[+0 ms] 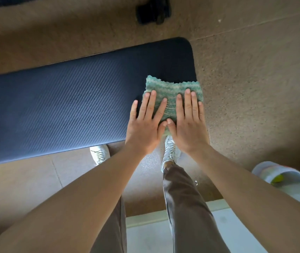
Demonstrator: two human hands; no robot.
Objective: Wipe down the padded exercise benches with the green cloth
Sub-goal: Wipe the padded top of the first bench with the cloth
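- Green cloth (171,90) lies flat at the right end of the dark padded bench (63,99).
- Left hand (145,125) and right hand (187,123) press it side by side, palms flat, fingers spread, thumbs touching, gripping nothing.

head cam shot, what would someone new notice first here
Two bare hands pressed flat, side by side, on a green cloth at the right end of a long dark padded bench: the left hand and right hand have their thumbs almost touching. Next, the white sneakers on the floor below the bench edge, and a white tub tipped on its side at the far right.
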